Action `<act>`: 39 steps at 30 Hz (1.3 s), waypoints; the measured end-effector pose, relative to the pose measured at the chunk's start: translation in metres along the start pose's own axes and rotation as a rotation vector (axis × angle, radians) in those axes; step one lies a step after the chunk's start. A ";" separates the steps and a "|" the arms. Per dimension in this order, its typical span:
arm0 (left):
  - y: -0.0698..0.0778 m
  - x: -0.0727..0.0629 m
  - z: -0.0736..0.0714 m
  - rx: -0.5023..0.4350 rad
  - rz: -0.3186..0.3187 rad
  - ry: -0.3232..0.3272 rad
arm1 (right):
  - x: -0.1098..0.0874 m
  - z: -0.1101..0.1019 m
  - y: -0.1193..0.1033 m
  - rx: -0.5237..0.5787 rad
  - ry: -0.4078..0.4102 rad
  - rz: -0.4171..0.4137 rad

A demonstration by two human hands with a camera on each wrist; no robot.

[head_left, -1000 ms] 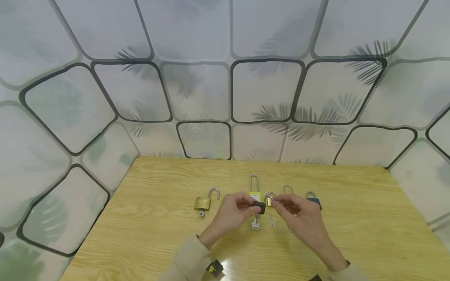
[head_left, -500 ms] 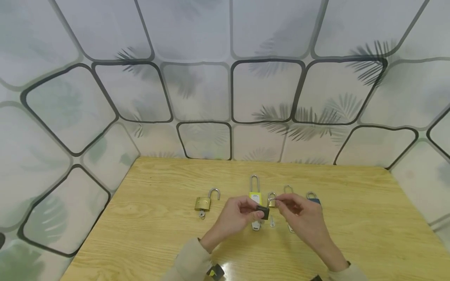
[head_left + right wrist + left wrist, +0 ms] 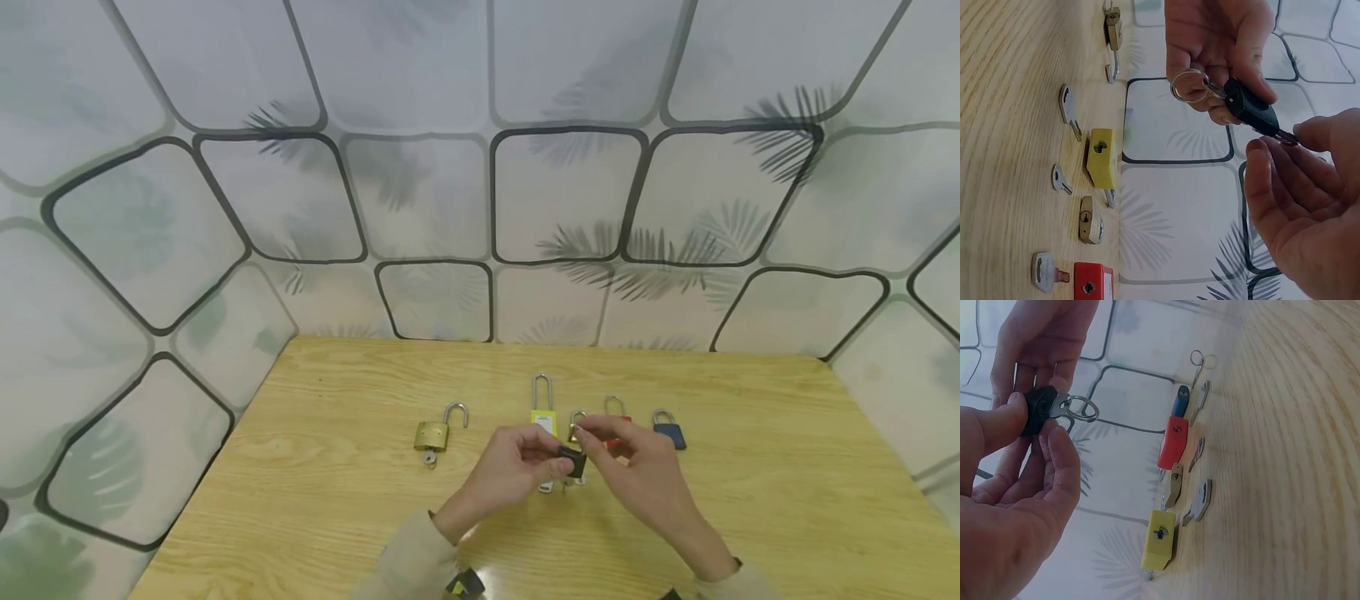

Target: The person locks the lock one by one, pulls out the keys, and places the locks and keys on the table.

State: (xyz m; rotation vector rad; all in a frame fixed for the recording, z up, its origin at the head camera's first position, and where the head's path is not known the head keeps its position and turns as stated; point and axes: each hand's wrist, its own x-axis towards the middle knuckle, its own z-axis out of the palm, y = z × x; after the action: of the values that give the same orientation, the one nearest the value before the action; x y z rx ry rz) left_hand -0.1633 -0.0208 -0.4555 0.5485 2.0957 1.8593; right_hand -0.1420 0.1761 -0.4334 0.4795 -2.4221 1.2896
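A small black padlock (image 3: 574, 463) is held off the table between both hands. My left hand (image 3: 513, 462) grips its body between thumb and fingers. My right hand (image 3: 637, 458) pinches the metal shackle (image 3: 1286, 137) at the other end, as the right wrist view shows. A key (image 3: 1213, 87) with a ring (image 3: 1189, 86) sits in the padlock's keyhole. Behind the hands stand a yellow padlock (image 3: 543, 422), a small brass padlock (image 3: 1089, 222) and a red padlock (image 3: 1092, 282), partly covered in the head view.
A blue padlock (image 3: 670, 433) lies to the right. At left is a larger brass padlock (image 3: 432, 436) with its shackle swung out and a key in it. Loose keys, such as a silver key (image 3: 1199, 501), lie before the padlocks. Patterned fabric (image 3: 420, 192) walls the table.
Both hands have shifted slightly; the left has carried the black padlock right and a little down. Its shackle, visible between the hands earlier, is mostly hidden by the right fingers now.
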 end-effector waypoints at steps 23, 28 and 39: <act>0.005 -0.001 -0.007 -0.082 0.003 0.039 | 0.003 0.001 0.012 0.018 -0.022 -0.584; 0.008 -0.001 -0.009 -0.128 -0.017 0.059 | 0.004 0.000 0.012 -0.066 -0.106 -0.665; 0.004 0.000 -0.008 -0.171 -0.033 0.055 | 0.002 0.001 0.013 -0.173 -0.096 -0.628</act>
State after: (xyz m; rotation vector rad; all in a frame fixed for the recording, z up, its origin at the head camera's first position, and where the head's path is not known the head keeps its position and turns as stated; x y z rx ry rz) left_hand -0.1665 -0.0273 -0.4503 0.4243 1.9419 2.0315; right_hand -0.1498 0.1823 -0.4422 1.1542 -2.1551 0.7924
